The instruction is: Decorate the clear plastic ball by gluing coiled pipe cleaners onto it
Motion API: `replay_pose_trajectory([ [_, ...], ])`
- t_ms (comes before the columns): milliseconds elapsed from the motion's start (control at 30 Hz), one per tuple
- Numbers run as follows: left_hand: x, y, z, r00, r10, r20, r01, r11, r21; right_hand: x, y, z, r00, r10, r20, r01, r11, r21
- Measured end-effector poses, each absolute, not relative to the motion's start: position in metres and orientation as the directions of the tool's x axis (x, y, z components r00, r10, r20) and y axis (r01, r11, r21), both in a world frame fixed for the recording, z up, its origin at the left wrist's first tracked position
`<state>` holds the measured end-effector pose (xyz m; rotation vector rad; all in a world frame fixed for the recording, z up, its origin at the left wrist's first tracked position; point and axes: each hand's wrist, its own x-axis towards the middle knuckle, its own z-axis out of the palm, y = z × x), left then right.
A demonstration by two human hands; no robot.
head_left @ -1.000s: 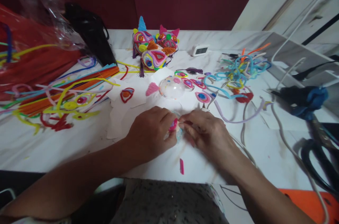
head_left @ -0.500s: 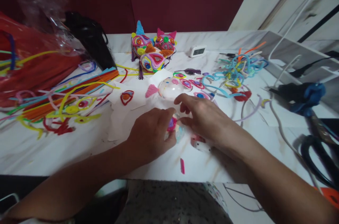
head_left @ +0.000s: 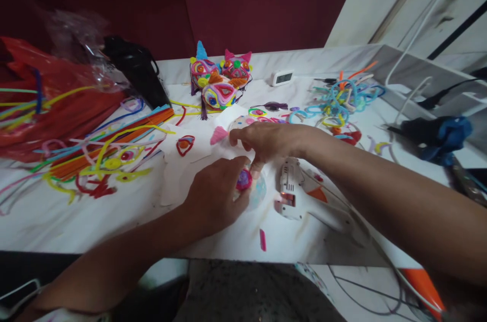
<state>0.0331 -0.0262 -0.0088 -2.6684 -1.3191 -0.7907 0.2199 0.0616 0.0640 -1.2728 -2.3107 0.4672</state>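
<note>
My left hand [head_left: 216, 192] is closed on a small pink and purple piece [head_left: 244, 179], pinched between thumb and fingers. Beneath it and to its right, a clear rounded piece with light blue spots [head_left: 258, 192] rests on the table. My right hand [head_left: 262, 144] reaches in from the right with bent, spread fingers. Its thumb is beside the pink and purple piece, and nothing shows in its grasp. Partly covered by this hand is a clear spotted shape [head_left: 239, 123] with a pink fan-shaped tail [head_left: 219, 135]. A white glue gun [head_left: 300, 200] lies to the right.
Colourful decorated figures [head_left: 220, 78] stand at the back beside a small white display [head_left: 282, 77]. Pipe cleaners [head_left: 110, 144] and a black bottle [head_left: 135, 71] are on the left. Blue pipe cleaners [head_left: 348, 96] lie at the right. A pink strip [head_left: 263, 240] is near the front edge.
My right hand has moved left and up, now over the clear spotted shape, and its forearm has uncovered the glue gun. My left hand keeps its pinch. The view has shifted slightly.
</note>
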Motion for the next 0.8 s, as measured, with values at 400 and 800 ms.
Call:
replay_pose_trajectory([
  [400, 0.027, -0.030, 0.011, 0.456, 0.851, 0.260, 0.740, -0.525, 0.420, 0.222, 0.056, 0.070, -0.706, 0.708, -0.011, 0.678, 0.672, -0.299],
  [800, 0.038, -0.054, -0.011, 0.123, 0.983, 0.135, 0.791, -0.179, 0.585, 0.222, 0.064, 0.061, -0.779, 0.598, -0.188, 0.598, 0.620, -0.508],
])
